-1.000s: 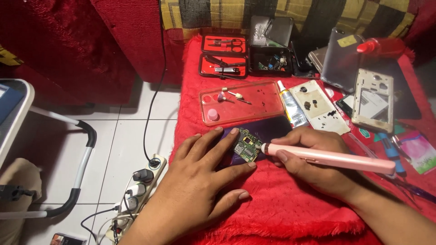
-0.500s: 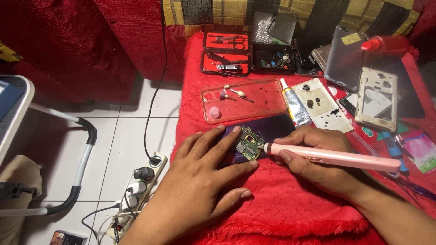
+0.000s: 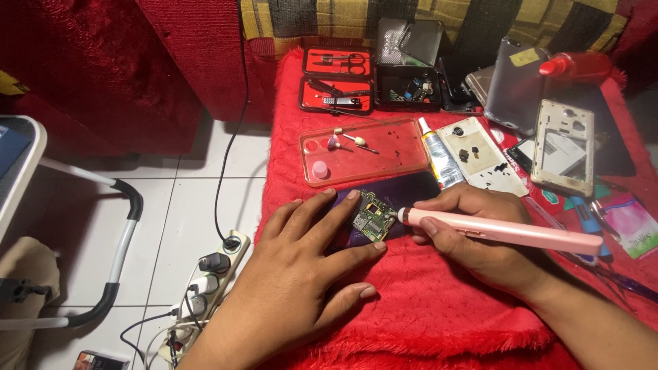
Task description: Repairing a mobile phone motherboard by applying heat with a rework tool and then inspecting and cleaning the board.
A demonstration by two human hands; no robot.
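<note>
Pinching a pink pen-shaped tool (image 3: 504,231), the right hand (image 3: 480,240) lies right of the small circuit board (image 3: 370,218) at frame centre. Its long axis runs left-right, tip touching the board's right edge. The left hand (image 3: 301,274), fingers spread, presses the board from the left.

Clear red tray (image 3: 363,152), glue tube (image 3: 434,151), red manicure kit (image 3: 338,81), power strip (image 3: 205,288).

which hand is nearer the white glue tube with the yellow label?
Right. The right hand, gripping the pink pen-shaped tool, sits just below the glue tube. The left hand lies farther off to the lower left, fingers pressing on the small green circuit board.
</note>
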